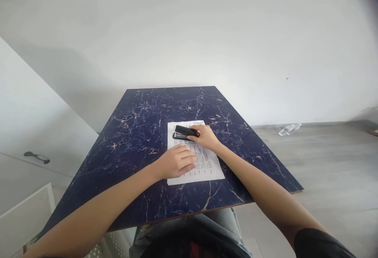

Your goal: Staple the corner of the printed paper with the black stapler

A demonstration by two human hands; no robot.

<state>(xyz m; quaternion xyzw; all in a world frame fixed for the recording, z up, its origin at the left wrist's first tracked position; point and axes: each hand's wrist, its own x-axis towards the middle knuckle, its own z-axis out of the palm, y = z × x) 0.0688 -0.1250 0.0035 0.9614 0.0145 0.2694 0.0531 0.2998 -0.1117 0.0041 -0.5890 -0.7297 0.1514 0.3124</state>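
Sheets of printed paper (203,167) lie on the dark blue marbled table (138,120), close to its front half. My left hand (178,161) rests flat on the paper's left side, fingers stretched to the right. Above it on the page, my right hand (205,136) grips a black stapler (183,130) at its rear end, by a red part. The stapler points left, its two jaws apart over the upper part of the paper. How many sheets there are, I cannot tell.
A small strip of staples or similar bit (217,115) lies behind the paper, to the right. White cabinet with a black handle (37,157) stands on the left. Clear plastic packaging (289,129) is on the floor by the wall (189,34).
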